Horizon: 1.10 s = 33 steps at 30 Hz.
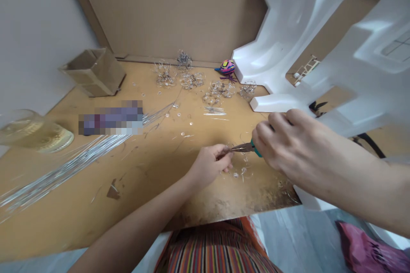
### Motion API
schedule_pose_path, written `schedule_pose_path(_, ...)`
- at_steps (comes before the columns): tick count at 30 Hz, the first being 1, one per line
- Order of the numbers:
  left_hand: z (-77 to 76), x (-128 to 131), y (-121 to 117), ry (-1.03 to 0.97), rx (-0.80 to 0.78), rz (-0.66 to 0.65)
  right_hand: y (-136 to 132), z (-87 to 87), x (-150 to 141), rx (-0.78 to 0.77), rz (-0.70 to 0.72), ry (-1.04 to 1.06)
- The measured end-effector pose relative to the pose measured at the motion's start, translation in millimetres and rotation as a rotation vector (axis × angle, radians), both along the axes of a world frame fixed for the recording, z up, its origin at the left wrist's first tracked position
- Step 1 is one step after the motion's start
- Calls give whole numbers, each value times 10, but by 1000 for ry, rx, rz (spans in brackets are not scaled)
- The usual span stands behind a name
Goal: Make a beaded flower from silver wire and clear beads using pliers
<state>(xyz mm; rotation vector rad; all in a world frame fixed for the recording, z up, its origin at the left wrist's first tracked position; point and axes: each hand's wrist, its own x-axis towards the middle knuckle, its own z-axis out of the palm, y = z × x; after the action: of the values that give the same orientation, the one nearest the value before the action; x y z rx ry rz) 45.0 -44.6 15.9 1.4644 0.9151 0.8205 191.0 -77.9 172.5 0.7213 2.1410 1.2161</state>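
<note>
My right hand (282,143) grips small pliers (245,148) with teal handles, their narrow jaws pointing left. My left hand (211,164) pinches a thin piece of clear wire at the jaw tips, just above the worn cardboard work surface (144,179). Small clear beads and wire loops (241,172) lie right below both hands. A long bundle of silvery wire strands (73,162) stretches across the surface to the left.
Several finished wire-and-bead flowers (192,79) sit at the back, beside a colourful toy (226,68). A small cardboard box (96,72) stands at back left, a clear lidded container (35,134) at far left. A large white foam block (320,30) rises at right.
</note>
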Motion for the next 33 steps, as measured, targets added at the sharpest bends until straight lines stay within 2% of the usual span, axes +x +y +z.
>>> schedule_pose_path(9,-44,4,0,39,43,-5,58,15,57,-110,-45,52)
schedule_pose_path(15,-36,13,-7,24,22,18,83,-37,93,-113,-32,124)
schedule_pose_path(21,22,40,-10,-30,-114,77,100,15,100,-16,-49,70)
schedule_pose_path(28,1,49,-5,-29,-122,82,124,80,145,-87,47,95)
schedule_pose_path(33,-2,47,-9,-27,-111,81,122,63,102,-60,36,63)
